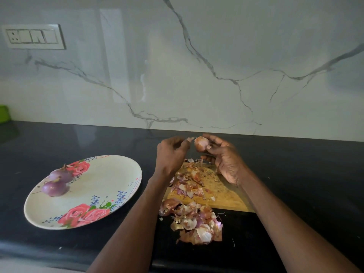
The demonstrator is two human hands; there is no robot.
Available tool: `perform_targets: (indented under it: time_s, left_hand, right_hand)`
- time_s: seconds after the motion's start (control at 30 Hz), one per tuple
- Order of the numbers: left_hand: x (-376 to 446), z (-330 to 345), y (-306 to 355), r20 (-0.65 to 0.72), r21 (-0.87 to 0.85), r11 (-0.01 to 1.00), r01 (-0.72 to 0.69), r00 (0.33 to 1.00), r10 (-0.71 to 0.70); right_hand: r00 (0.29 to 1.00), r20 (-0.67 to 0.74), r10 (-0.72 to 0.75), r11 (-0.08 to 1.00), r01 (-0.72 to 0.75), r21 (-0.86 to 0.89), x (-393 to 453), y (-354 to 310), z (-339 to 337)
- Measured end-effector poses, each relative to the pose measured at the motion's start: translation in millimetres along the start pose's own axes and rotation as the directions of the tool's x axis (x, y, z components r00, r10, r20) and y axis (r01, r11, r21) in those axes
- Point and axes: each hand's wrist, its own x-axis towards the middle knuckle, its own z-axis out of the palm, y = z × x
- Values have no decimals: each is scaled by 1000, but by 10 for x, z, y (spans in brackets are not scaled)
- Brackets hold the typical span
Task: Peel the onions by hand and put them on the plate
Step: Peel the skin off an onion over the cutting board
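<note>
Peeling an onion above the cutting board [222, 194]
Right hand [226, 160] grips the onion [201, 143]; left hand [171, 152] pinches its skin [190, 139]; two peeled onions [57, 182] near the plate's [110, 174] left edge

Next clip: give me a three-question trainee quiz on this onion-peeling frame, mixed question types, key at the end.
1. True or false: the plate holds three peeled onions.
2. Which hand grips the onion being peeled? A) left hand B) right hand C) neither
3. Fill in: the loose skins lie on the cutting board and on the black ____ in front of it.

Key:
1. False. Two peeled onions sit near the plate's left rim.
2. B. The right hand holds it; the left hand pinches a strip of skin at its top.
3. Counter.
</note>
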Motion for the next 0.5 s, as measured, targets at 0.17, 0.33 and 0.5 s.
perform_targets:
  time_s: [0.17,0.33,0.5]
  left_hand:
    - [12,-7,-15,133,-124,992,-33,990,50]
    - [-4,-36,22,116,-111,992,-62,990,75]
    - [-17,-26,16,145,-46,997,-67,987,73]
  right_hand:
    - [997,-44,-63,992,58,-116,3,8,-3]
    - [993,-57,-108,959,89,-270,-3,10,6]
    - [993,-58,-101,957,81,-278,-37,-14,22]
